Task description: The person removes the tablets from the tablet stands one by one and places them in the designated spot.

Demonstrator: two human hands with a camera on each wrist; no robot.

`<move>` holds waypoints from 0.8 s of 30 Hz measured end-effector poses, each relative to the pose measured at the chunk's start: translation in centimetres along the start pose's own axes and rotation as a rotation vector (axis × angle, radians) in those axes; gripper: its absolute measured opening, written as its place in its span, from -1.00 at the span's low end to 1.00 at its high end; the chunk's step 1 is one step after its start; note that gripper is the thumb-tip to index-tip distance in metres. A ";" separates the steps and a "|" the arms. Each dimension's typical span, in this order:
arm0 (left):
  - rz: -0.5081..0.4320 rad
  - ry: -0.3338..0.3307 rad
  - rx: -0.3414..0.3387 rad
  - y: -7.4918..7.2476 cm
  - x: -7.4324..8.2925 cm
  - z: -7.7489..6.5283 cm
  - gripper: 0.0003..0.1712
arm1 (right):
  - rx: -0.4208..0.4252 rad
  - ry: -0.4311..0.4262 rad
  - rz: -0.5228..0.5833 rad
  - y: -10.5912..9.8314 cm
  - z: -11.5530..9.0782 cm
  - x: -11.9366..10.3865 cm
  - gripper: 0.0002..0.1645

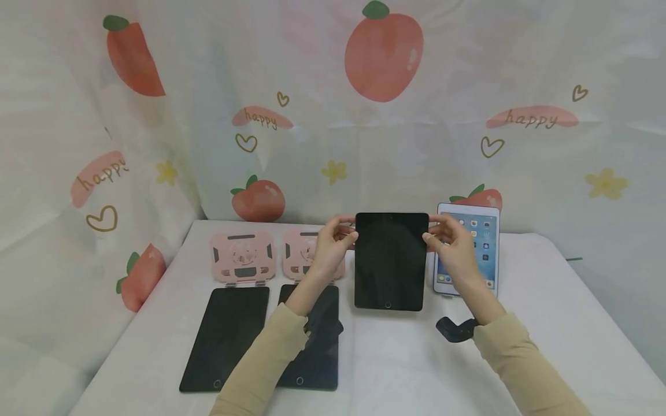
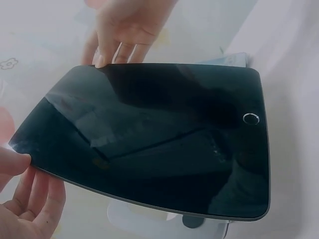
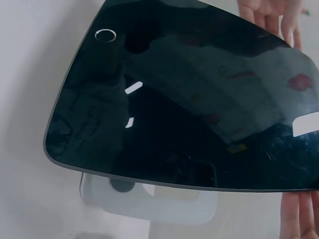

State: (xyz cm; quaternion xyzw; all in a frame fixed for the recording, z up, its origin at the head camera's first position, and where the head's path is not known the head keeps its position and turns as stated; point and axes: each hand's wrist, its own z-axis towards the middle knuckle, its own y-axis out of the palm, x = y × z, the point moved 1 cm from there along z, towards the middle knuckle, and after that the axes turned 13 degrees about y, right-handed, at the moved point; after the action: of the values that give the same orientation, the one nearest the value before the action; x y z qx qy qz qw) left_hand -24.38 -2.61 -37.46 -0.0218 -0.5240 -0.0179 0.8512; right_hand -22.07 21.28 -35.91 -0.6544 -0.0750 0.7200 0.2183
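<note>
Both hands hold a black tablet [image 1: 391, 263] upright, its round home button at the bottom. My left hand [image 1: 332, 245] pinches its left edge near the upper corner, thumb on the front. At the opposite edge, my right hand [image 1: 454, 245] grips it the same way. Partly hidden behind the tablet is a white stand [image 3: 174, 201] with a round grey pad. Just right of my right hand, a white tablet [image 1: 484, 248] with a lit screen of app icons leans back; my hand covers part of it.
Two more black tablets, a left one [image 1: 229, 335] and a right one [image 1: 325, 352], lie on the white-covered table [image 1: 395, 370]. Beyond them are two pink tablet stands, one [image 1: 243, 257] in full view, the other [image 1: 299, 251] partly behind my left hand. A fruit-print curtain [image 1: 312, 58] hangs behind.
</note>
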 end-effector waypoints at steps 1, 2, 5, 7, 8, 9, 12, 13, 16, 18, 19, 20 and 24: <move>0.002 -0.011 -0.004 -0.1 0.1 -0.2 -0.66 | -0.006 0.000 0.009 0.0 -0.2 0.0 -0.57; 0.006 -0.023 -0.008 -0.1 0.1 -0.4 -0.66 | -0.009 0.000 0.021 0.0 -0.4 0.1 -0.57; 0.009 -0.053 -0.022 -0.3 0.3 -1.1 -0.65 | -0.017 0.001 0.029 -0.1 -1.0 0.4 -0.56; -0.008 -0.070 -0.028 -0.4 0.4 -1.5 -0.64 | -0.016 0.006 0.023 -0.1 -1.4 0.6 -0.55; -0.017 -0.077 -0.033 -0.5 0.4 -1.8 -0.64 | -0.016 0.012 0.017 -0.1 -1.6 0.7 -0.55; -0.026 -0.080 -0.039 -0.5 0.4 -2.0 -0.64 | -0.018 0.015 0.010 -0.1 -1.8 0.8 -0.54; -0.055 -0.085 -0.050 -0.6 0.3 -2.6 -0.64 | -0.023 0.026 0.004 -0.2 -2.3 1.0 -0.54; -0.057 -0.087 -0.055 -0.7 0.4 -2.7 -0.64 | -0.027 0.029 0.011 -0.2 -2.5 1.1 -0.55; -0.058 -0.087 -0.067 -0.7 0.5 -3.1 -0.64 | -0.040 0.031 0.028 -0.3 -2.9 1.2 -0.56; -0.056 -0.096 -0.074 -0.7 0.4 -3.3 -0.64 | -0.049 0.042 0.049 -0.3 -3.1 1.3 -0.57; -0.057 -0.101 -0.077 -0.7 0.4 -3.4 -0.64 | -0.053 0.048 0.054 -0.3 -3.3 1.4 -0.57; -0.060 -0.111 -0.080 -0.7 0.3 -3.5 -0.63 | -0.056 0.056 0.056 -0.3 -3.4 1.5 -0.57; -0.082 -0.144 -0.097 -0.7 -0.1 -4.0 -0.63 | -0.068 0.109 0.077 -0.4 -3.9 2.0 -0.54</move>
State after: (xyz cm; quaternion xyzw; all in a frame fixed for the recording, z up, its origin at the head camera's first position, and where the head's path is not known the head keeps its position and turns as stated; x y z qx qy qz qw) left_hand -20.90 -3.54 -39.28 -0.0429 -0.5830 -0.0763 0.8078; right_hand -18.32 21.78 -38.08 -0.7021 -0.0622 0.6881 0.1721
